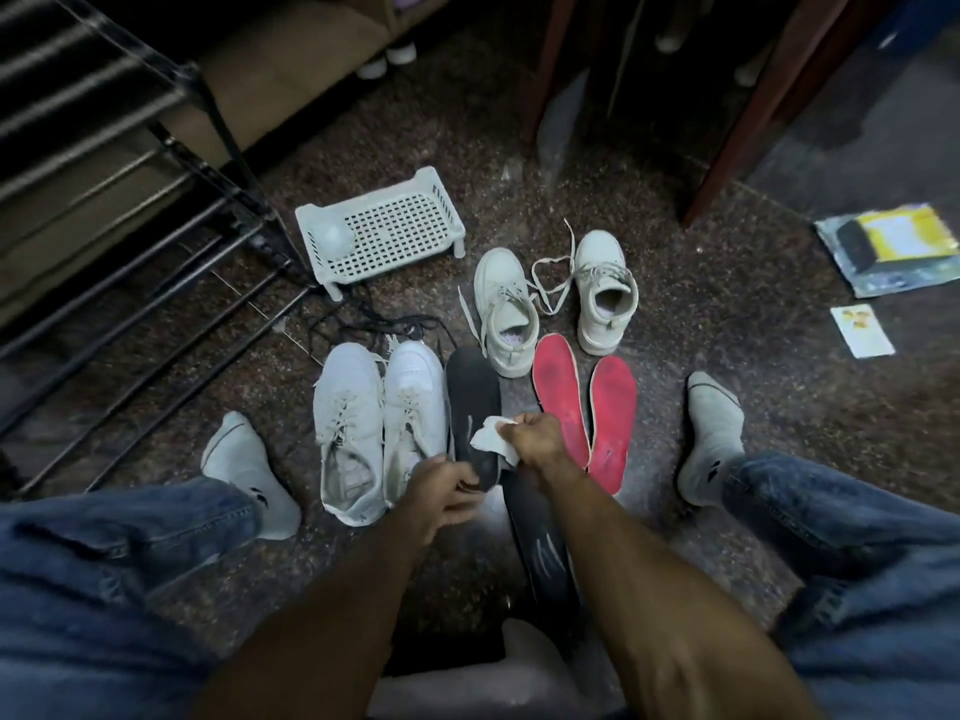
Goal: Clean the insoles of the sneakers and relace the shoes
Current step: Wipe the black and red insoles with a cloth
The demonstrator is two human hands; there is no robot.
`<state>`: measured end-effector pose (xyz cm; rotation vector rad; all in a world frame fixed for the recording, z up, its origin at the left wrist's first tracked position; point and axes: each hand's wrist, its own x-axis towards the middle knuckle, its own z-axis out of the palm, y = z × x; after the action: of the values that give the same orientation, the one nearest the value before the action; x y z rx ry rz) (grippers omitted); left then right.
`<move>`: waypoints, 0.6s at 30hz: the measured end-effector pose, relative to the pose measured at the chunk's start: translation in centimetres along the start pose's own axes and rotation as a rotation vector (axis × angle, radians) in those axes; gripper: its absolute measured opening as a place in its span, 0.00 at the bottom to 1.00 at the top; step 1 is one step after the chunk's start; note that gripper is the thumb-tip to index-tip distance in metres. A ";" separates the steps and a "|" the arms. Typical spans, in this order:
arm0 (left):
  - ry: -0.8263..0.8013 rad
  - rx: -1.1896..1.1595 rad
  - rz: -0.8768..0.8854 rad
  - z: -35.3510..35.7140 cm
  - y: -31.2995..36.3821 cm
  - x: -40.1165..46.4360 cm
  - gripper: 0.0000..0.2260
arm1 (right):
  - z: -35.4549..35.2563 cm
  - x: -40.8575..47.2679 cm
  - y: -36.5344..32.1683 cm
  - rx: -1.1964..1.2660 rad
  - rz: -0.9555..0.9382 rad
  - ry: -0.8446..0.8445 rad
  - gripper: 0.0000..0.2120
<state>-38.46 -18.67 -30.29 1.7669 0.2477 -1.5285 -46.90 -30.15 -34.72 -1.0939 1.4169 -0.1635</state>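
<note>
Writing: none readable on shoes or insoles.
Right hand [532, 441]: clamps a crumpled white wipe [491, 439] on the black insole [472, 402].
Left hand [441, 485]: pinches that insole's near end.
Red insoles [561, 402]: flat, matte, on speckled floor [727, 283].

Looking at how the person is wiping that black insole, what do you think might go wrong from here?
The left hand grips only the heel end of the black insole, so it may flex under the wipe held by the right hand. The loose laces between the cream sneakers could tangle or snag.
</note>
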 end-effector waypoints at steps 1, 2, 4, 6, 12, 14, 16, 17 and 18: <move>-0.003 0.003 0.013 -0.3 0.6 -0.5 0.13 | 0.1 -0.5 -0.5 0.023 -0.009 -0.012 0.14; -0.023 -0.010 0.038 -0.6 1.2 -0.9 0.14 | 0.3 -1.0 -1.1 0.042 -0.019 -0.017 0.13; -0.093 -0.068 0.080 -1.0 2.1 -1.2 0.19 | 0.6 -1.8 -2.2 0.004 -0.065 -0.027 0.11; -0.155 -0.214 0.084 -1.3 2.9 -1.4 0.20 | 0.6 -2.3 -2.9 -0.060 -0.118 -0.033 0.10; -0.441 -0.423 0.092 -1.2 3.8 -1.6 0.21 | -1.6 -3.7 -5.3 -0.361 -0.376 -0.092 0.01; -0.434 -0.437 0.101 -0.5 4.0 -1.8 0.23 | -2.3 -4.3 -6.3 -0.527 -0.462 -0.148 0.01; -0.389 -0.451 0.129 0.4 4.3 -2.0 0.21 | -2.6 -5.0 -7.4 -0.655 -0.538 -0.194 0.04; -0.375 -0.464 0.142 0.7 4.4 -2.1 0.20 | -2.6 -5.5 -8.0 -0.683 -0.567 -0.196 0.05; -0.373 -0.478 0.145 1.0 4.3 -2.1 0.20 | -2.7 -5.9 -8.7 -0.685 -0.594 -0.165 0.06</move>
<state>-37.14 -21.57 -26.52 1.0855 0.2634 -1.5084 -46.18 -32.13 -24.09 -2.0335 0.9741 -0.0015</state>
